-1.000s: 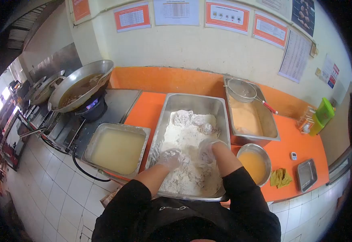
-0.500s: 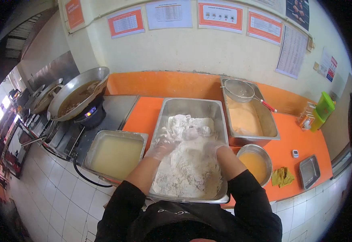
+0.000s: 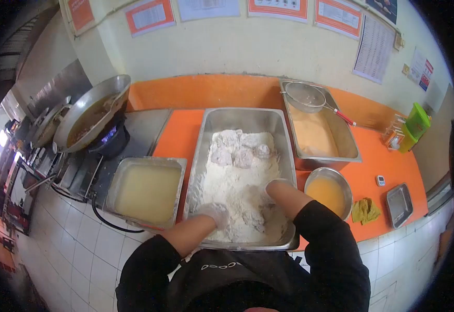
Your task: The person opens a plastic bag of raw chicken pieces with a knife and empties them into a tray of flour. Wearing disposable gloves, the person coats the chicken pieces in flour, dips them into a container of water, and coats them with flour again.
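Observation:
A deep steel pan [image 3: 241, 117] of white flour [image 3: 240, 190] lies in front of me. Several flour-coated pieces [image 3: 242, 157], apparently meat, are gathered at its far end. My left hand [image 3: 214, 213], in a clear plastic glove, is in the flour near the pan's near left side. On the right side my right hand [image 3: 274, 193], gloved too, reaches down into the flour. More coated lumps [image 3: 253, 221] lie between the hands at the near end. Flour and the angle hide the fingers of both hands, so their grip does not show.
To the left stand a tray of cloudy liquid [image 3: 146, 190] and a wok of oil [image 3: 89, 122] over a lit burner. On the right are a pan of orange-tan powder [image 3: 312, 135], a sieve [image 3: 306, 98], a bowl of yellow liquid [image 3: 326, 192], a cloth [image 3: 366, 210] and a small tray [image 3: 399, 205].
Both hands have moved from the middle of the pan toward its near end. The coated pieces at the far end now show uncovered. The view has shifted slightly.

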Available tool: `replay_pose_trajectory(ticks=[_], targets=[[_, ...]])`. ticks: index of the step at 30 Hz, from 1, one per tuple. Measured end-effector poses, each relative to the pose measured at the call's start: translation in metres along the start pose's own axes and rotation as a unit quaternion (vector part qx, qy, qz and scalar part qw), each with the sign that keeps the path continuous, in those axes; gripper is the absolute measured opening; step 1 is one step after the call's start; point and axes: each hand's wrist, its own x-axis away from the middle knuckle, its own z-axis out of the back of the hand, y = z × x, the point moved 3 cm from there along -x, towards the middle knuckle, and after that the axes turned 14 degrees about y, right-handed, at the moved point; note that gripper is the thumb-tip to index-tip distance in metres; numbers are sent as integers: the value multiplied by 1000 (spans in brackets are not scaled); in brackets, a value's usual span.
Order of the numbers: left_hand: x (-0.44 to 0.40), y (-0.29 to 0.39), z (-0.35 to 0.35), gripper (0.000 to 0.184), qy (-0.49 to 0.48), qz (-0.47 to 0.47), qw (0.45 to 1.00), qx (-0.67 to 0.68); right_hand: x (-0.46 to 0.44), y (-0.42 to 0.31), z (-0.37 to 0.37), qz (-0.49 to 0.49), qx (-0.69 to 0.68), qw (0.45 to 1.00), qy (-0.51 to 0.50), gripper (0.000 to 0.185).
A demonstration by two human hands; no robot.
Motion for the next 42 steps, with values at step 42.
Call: replay_pose_trajectory(ticks=[42], targets=[[-22,50,-47,43,30,-102,991,85,-25,-14,-32,-32,98,994,-44,33]])
